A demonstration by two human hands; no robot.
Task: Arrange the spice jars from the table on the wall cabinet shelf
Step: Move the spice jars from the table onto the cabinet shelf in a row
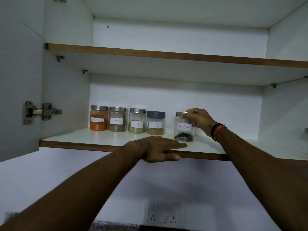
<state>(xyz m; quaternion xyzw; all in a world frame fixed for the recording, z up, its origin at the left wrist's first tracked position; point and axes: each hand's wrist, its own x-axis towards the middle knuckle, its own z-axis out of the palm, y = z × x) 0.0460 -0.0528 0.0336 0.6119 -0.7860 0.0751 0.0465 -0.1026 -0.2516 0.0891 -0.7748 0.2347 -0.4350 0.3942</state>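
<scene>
Head view looks up into an open wall cabinet. On its lower shelf (70, 136) four labelled spice jars stand in a row near the back: red chilli powder jar (99, 118), cinnamon jar (117, 119), fennel jar (137, 120), and a dark-lidded coriander powder jar (155, 123). A little apart to their right and nearer the front edge stands the Black Pepper jar (184, 129), upright on the shelf. The right hand (199, 120) has its fingers curled around that jar's lid and upper side. The left hand (155, 148) lies flat with straight fingers on the shelf's front edge, thumb under the lip. A door hinge (41, 112) shows at left, a wall socket (165, 214) below.
</scene>
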